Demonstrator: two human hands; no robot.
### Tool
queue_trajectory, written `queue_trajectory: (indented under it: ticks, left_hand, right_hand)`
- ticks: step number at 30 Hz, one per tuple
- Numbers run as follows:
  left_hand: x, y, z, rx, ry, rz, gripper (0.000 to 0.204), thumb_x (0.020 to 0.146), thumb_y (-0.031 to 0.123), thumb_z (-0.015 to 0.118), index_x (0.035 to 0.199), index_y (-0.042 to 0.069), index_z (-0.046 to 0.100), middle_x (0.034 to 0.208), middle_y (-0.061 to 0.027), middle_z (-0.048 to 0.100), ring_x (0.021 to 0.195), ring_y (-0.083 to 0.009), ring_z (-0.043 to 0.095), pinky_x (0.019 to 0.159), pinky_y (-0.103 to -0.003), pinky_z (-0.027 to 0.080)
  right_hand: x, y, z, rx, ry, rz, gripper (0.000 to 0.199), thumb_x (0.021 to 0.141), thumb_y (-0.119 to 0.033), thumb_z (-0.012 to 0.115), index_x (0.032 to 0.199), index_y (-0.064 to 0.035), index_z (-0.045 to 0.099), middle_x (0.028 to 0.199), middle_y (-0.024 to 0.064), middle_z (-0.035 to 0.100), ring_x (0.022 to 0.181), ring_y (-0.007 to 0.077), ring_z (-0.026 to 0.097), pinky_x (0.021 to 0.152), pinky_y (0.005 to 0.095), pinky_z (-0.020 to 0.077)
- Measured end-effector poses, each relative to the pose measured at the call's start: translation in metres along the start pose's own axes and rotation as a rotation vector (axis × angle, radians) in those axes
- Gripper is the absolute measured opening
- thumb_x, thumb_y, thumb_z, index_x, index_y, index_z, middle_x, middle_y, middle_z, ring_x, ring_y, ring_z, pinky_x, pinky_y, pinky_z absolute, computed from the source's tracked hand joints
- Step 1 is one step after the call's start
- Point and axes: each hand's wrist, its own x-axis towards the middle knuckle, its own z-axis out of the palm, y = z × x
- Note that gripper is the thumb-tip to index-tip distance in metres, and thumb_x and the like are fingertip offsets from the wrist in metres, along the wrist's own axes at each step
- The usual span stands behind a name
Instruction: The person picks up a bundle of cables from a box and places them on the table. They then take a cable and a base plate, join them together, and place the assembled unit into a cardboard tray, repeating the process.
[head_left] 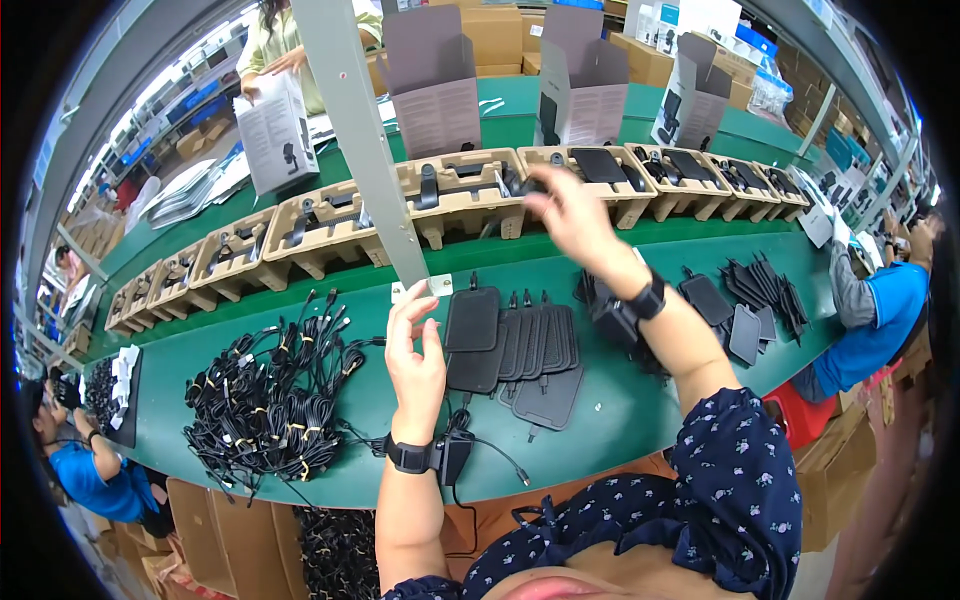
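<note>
Green-topped assembly bench (620, 420), long and curved by the lens; row of tan moulded-pulp trays (455, 195) along its far side, upright grey cartons behind.

Right hand (570, 215) reaches out over the trays, fingers curled at a small black part (530, 185) in one tray; motion blur, so whether it grips cannot be told. Left hand (415, 350) is open, fingers extended, resting near the stack of flat black rectangular pads (515, 345) fanned out on the bench. Heap of bundled black cables with yellow ties (270, 400) lies to the left.

Step in hand, by my reading: loading a tray. Next move likely calls for a pad taken from the stack, seated flat in its recess.
</note>
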Motion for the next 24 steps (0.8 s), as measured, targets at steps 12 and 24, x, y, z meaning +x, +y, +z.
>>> queue_trajectory:
  ticks: [12,24]
  left_hand:
    - [-0.002,-0.012,-0.009,0.183,-0.004,0.090,0.025,0.085,-0.010,0.044,0.103,0.002,0.056,0.124,-0.0103,0.049,0.098,-0.0173,0.059,0.075,-0.026,0.050]
    - [-0.002,-0.013,-0.020,0.182,0.063,0.045,0.023,0.080,-0.008,0.049,0.098,0.003,0.059,0.118,-0.0134,0.055,0.105,-0.0279,0.056,0.085,-0.034,0.046]
  right_hand:
    - [0.049,0.089,0.008,-0.529,-0.412,0.072,0.030,0.079,-0.022,0.065,0.104,-0.0050,0.059,0.097,0.0150,0.063,0.091,0.0335,0.060,0.077,0.0410,0.0473]
    - [0.092,0.083,0.048,-0.761,-0.676,0.124,0.016,0.075,-0.013,0.057,0.082,-0.0027,0.067,0.085,0.0174,0.067,0.083,0.0333,0.065,0.071,0.0431,0.0521]
